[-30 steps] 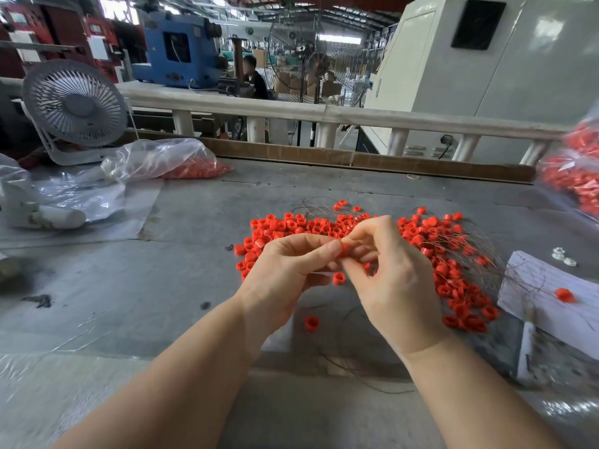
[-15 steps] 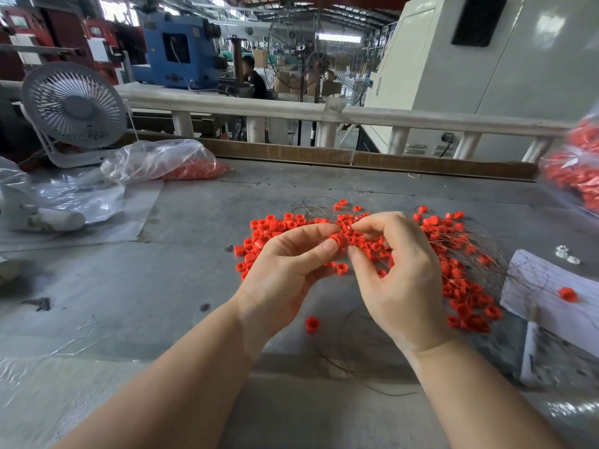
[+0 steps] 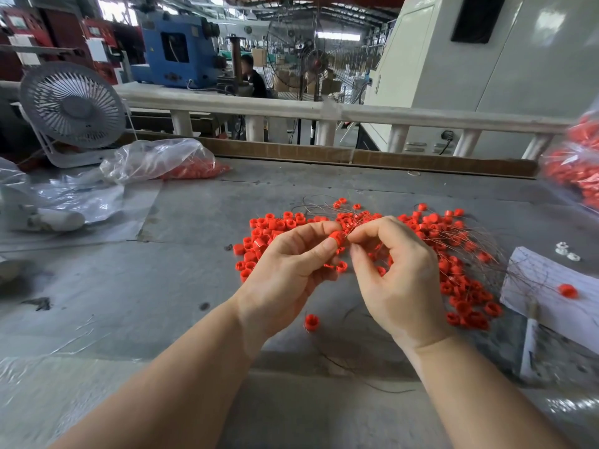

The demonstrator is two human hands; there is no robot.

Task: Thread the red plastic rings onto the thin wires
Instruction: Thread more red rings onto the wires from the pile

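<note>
Above the pile of loose red plastic rings (image 3: 453, 286), my left hand (image 3: 291, 267) pinches one small red plastic ring (image 3: 337, 238) steady so my right hand (image 3: 395, 273), fingers pinching a thin wire (image 3: 351, 231), can aim it.

Both bare forearms converge from the lower corners. The left hand (image 3: 288, 267) pinches between thumb and forefinger. The right hand (image 3: 393, 270) curls, fingertips meeting the left's.

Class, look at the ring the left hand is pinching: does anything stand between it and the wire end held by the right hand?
Nothing visible does. The left hand holds the red ring right beside the right hand, whose fingers pinch the thin wire.
</note>
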